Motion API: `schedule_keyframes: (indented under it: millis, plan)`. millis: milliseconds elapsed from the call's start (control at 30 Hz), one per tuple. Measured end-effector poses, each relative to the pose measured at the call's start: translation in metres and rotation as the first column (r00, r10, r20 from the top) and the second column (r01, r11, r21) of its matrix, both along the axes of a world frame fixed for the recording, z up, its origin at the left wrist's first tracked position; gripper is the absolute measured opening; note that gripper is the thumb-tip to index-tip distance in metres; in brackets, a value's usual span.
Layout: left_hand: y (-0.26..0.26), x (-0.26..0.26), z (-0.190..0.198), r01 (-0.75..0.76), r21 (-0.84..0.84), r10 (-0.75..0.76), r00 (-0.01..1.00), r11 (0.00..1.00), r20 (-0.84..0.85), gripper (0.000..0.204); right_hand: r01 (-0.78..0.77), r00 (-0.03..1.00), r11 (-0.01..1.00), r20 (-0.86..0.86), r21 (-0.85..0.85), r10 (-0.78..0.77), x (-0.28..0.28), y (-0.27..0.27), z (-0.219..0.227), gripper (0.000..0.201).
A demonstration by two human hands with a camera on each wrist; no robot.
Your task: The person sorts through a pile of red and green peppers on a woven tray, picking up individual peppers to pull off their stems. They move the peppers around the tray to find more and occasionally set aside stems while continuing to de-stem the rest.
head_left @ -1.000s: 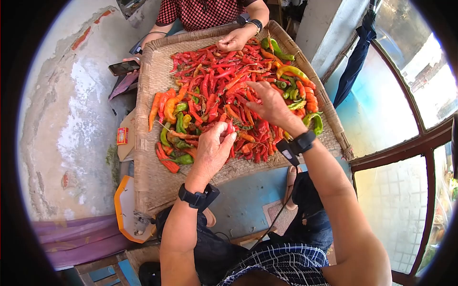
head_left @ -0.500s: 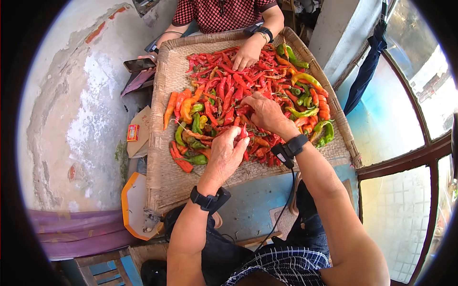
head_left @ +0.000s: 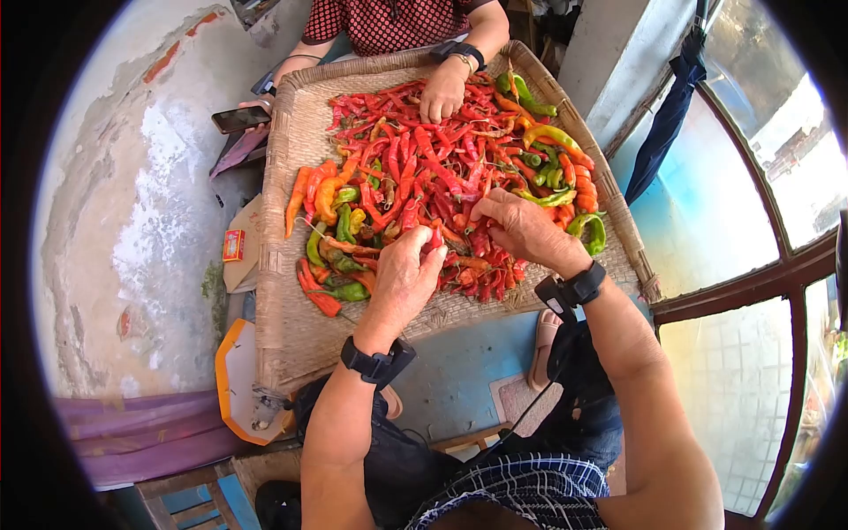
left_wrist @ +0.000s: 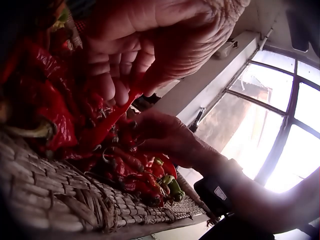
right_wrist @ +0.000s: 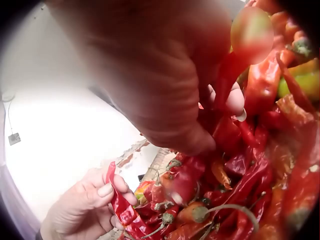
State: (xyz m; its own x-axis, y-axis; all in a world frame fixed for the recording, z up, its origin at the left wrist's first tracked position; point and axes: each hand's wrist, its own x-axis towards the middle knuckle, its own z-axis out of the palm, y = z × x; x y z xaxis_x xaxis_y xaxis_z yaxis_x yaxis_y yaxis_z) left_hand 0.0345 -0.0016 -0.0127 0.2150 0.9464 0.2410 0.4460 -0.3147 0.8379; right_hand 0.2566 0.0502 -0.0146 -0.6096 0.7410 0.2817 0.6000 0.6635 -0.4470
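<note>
In the head view my left hand pinches a red chili pepper between thumb and fingers, over the near side of the pile. The pepper is long and slender, its tip standing up past the thumb in the right wrist view. My right hand bends its fingers down into the red chili peppers just to the right. There it grips a red pepper whose pale green end is blurred near the right wrist camera. Its fingertips are partly hidden among the peppers.
A wide woven tray carries the pile, with green peppers and orange ones along the sides. Across it, another person's hand touches the peppers; their other hand holds a phone. A folded umbrella hangs by the window.
My right hand has drawn back from its reach, and its fingers have bent into the pile. The left hand keeps its pepper. The other person's hand has lowered onto the peppers.
</note>
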Motion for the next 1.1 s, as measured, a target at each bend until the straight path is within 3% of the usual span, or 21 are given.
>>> schedule_keyframes:
  millis: [67,167,233,300,433,567,633,667,700,767,833,867,900,933,967,1000,1033,1067,1100]
  plan:
    - [0.001,0.001,0.001,0.013,-0.012,-0.013,1.000,1.000,-0.001,0.015,0.031,0.999,0.996,-0.022,-0.081,-0.032,0.006,-0.001,0.005,0.033]
    - [0.001,0.003,0.003,0.007,0.012,-0.007,0.998,1.000,-0.056,0.015,0.134,0.990,0.990,-0.048,-0.045,-0.136,0.012,-0.005,0.010,0.034]
    - [0.004,0.001,-0.005,0.004,0.122,0.007,0.996,0.992,-0.091,0.016,0.143,0.988,0.990,-0.050,-0.021,-0.144,0.018,-0.001,0.006,0.030]
    - [0.004,0.001,-0.006,0.006,0.090,0.002,0.996,0.996,-0.087,0.017,0.249,0.967,0.965,0.080,-0.089,-0.242,0.023,0.001,0.005,0.023]
    - [0.002,0.000,-0.002,-0.001,0.113,0.013,0.994,0.994,-0.110,0.017,0.267,0.954,0.963,0.129,0.039,-0.270,0.025,-0.004,0.006,0.018]
    - [0.001,-0.001,0.000,0.006,0.091,0.002,0.996,0.996,-0.086,0.016,0.339,0.917,0.939,0.241,-0.051,-0.318,0.031,0.003,0.011,0.015]
    - [0.000,-0.002,0.000,0.011,0.082,-0.002,0.995,0.997,-0.101,0.016,0.245,0.968,0.940,0.000,-0.238,-0.253,0.030,0.004,0.025,0.011]
    - [0.000,-0.002,0.001,0.010,0.083,-0.001,0.995,0.996,-0.099,0.016,0.272,0.949,0.833,-0.010,-0.482,-0.315,0.031,0.005,0.036,0.008]
    - [0.000,-0.002,0.001,0.014,0.083,-0.007,0.996,0.996,-0.087,0.017,0.272,0.949,0.834,-0.009,-0.480,-0.314,0.028,0.005,0.047,0.008]
    - [-0.001,-0.002,0.001,0.018,0.081,-0.011,0.997,0.997,-0.077,0.017,0.140,0.855,0.745,-0.300,-0.652,-0.423,0.025,0.011,0.058,0.009]
    - [-0.002,0.000,0.006,0.007,0.080,0.001,0.994,0.997,-0.105,0.018,0.117,0.863,0.787,-0.330,-0.606,-0.383,0.021,0.029,0.052,0.012]
    - [-0.001,0.000,0.005,0.008,0.080,0.001,0.994,0.997,-0.107,0.018,-0.033,0.662,0.825,-0.630,-0.565,-0.405,0.011,0.037,0.044,0.020]
    - [0.000,0.000,0.002,0.005,0.083,0.003,0.995,0.997,-0.097,0.018,-0.156,0.370,0.867,-0.842,-0.474,-0.393,0.003,0.044,0.036,0.030]
    - [0.001,0.000,0.000,0.002,0.083,0.005,0.996,0.997,-0.086,0.018,-0.167,0.394,0.909,-0.871,-0.382,-0.293,0.000,0.049,0.031,0.056]
    - [0.000,-0.001,-0.001,0.001,0.079,0.006,0.996,0.997,-0.089,0.018,-0.169,0.392,0.907,-0.871,-0.385,-0.296,-0.003,0.049,0.023,0.056]
    - [0.001,0.000,-0.001,-0.004,0.074,0.009,0.997,0.997,-0.071,0.018,0.171,0.630,0.939,-0.699,-0.298,-0.337,-0.007,0.048,0.017,0.064]
    - [0.002,0.000,0.000,-0.009,0.069,0.012,0.999,0.998,-0.052,0.018,0.452,0.772,0.888,-0.460,-0.088,-0.439,-0.009,0.049,0.010,0.073]
    - [0.003,0.001,0.001,-0.008,0.070,0.012,0.999,0.997,-0.053,0.018,0.414,0.880,0.910,-0.255,0.004,-0.400,0.001,0.065,-0.016,0.075]
    - [0.003,0.002,0.003,0.000,0.068,0.005,0.998,0.998,-0.063,0.018,0.273,0.953,0.959,-0.153,0.071,-0.260,-0.003,0.061,-0.015,0.071]
